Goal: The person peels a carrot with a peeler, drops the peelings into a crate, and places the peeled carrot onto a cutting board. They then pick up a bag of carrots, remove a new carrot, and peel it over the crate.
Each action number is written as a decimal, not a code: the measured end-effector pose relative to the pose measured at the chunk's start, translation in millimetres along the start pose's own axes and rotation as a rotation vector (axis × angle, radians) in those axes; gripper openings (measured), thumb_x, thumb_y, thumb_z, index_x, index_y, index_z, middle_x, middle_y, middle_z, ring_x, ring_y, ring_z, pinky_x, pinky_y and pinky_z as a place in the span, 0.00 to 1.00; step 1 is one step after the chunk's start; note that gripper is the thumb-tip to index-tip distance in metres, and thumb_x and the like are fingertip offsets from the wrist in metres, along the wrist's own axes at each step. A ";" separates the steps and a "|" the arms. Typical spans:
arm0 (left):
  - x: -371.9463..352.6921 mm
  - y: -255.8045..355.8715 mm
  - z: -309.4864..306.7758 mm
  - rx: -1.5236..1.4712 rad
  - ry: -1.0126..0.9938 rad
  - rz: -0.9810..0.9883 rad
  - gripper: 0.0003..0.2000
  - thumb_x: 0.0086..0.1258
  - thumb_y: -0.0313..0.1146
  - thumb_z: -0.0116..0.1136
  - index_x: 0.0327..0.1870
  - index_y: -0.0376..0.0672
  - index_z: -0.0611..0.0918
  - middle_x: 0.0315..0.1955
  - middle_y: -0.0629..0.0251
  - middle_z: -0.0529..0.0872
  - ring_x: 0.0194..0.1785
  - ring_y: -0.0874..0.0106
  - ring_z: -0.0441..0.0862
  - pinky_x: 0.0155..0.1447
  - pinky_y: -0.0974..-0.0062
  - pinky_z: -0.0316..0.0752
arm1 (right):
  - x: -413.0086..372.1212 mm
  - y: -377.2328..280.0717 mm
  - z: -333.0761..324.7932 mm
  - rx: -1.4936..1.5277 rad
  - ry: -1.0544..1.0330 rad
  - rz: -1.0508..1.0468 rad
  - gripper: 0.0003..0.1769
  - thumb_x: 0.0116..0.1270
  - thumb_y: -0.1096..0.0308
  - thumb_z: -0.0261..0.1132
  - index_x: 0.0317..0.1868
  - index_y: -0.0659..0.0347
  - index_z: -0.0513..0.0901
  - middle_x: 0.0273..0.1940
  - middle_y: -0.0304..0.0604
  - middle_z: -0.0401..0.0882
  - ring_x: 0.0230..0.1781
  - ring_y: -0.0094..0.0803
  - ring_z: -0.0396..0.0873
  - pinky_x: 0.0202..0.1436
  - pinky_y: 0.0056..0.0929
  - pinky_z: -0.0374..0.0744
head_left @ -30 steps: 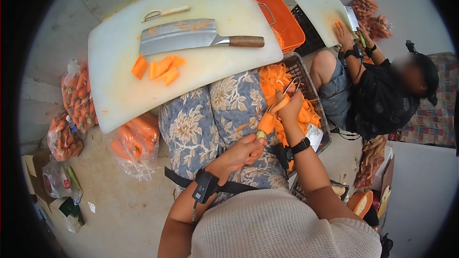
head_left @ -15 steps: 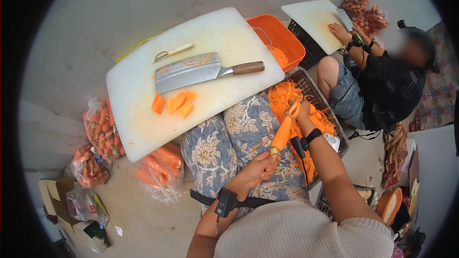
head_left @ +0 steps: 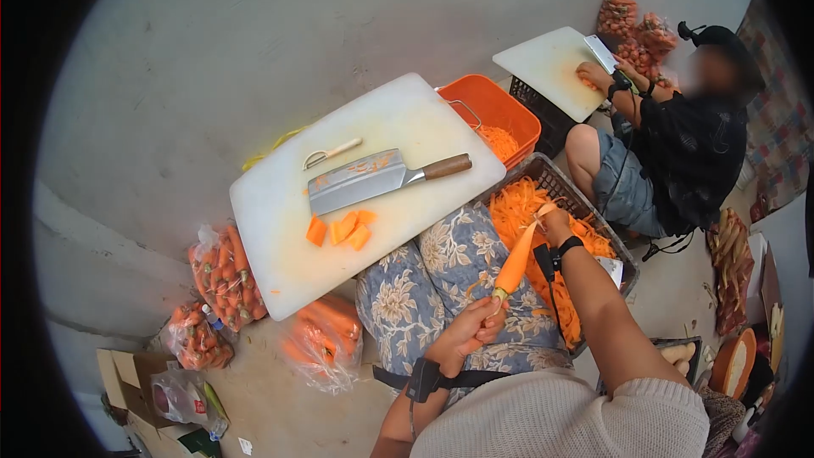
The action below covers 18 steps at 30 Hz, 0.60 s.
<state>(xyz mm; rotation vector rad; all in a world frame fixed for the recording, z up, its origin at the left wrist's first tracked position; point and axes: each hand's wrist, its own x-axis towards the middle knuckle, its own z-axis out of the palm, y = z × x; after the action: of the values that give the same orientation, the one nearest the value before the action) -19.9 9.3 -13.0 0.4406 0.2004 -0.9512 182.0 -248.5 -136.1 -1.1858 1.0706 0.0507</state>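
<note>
My left hand [head_left: 476,327] is closed around the stem end of a peeled carrot [head_left: 513,270], which points up and away over my lap. At the carrot's far tip, my right hand [head_left: 556,226] is closed on what looks like an orange peeler [head_left: 545,211], partly hidden by the fingers. Below that hand, a dark plastic crate [head_left: 623,246] holds a heap of carrot peelings [head_left: 519,203]. On the white cutting board [head_left: 271,229] by my knees lie a cleaver [head_left: 360,182], a white-handled peeler [head_left: 332,153] and several cut carrot pieces [head_left: 346,228].
An orange bin [head_left: 492,93] with carrot shreds stands behind the board. Bags of carrots [head_left: 225,276] and another bag [head_left: 322,343] sit at left, near a cardboard box [head_left: 127,382]. At right, a co-worker [head_left: 691,144] works with a cleaver at another cutting board [head_left: 551,68].
The view has shifted, so the scene sits lower and further right. My right hand with the peeler is now at the carrot's tip. The co-worker's hands have moved on their board.
</note>
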 end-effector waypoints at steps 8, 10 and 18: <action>-0.6 -3.6 4.7 0.013 0.084 -0.012 0.13 0.73 0.41 0.44 0.45 0.38 0.72 0.22 0.71 0.71 0.20 0.84 0.66 0.19 0.90 0.59 | -110.6 -5.4 -32.4 -0.157 -0.326 -0.314 0.13 0.59 0.70 0.61 0.42 0.64 0.68 0.37 0.44 0.70 0.27 0.29 0.72 0.32 0.28 0.78; 0.7 -4.4 0.7 0.028 0.074 -0.009 0.14 0.73 0.41 0.43 0.46 0.38 0.72 0.23 0.70 0.72 0.20 0.83 0.67 0.20 0.90 0.61 | -139.9 13.0 -27.4 -0.119 -0.379 -0.416 0.15 0.59 0.70 0.62 0.44 0.64 0.67 0.38 0.43 0.71 0.30 0.29 0.74 0.36 0.29 0.78; 2.8 -5.9 -3.0 0.108 0.033 0.050 0.16 0.75 0.43 0.36 0.45 0.38 0.72 0.19 0.69 0.71 0.18 0.83 0.64 0.20 0.88 0.60 | -225.4 30.8 -10.4 -0.642 -0.332 -1.180 0.20 0.55 0.69 0.66 0.45 0.66 0.68 0.42 0.43 0.68 0.43 0.30 0.69 0.49 0.29 0.69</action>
<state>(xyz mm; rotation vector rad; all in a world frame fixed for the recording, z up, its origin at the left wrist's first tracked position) -23.0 5.6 -18.3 0.5580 0.1677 -0.9092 37.3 -135.2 -1.6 -2.1449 -0.0812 -0.3399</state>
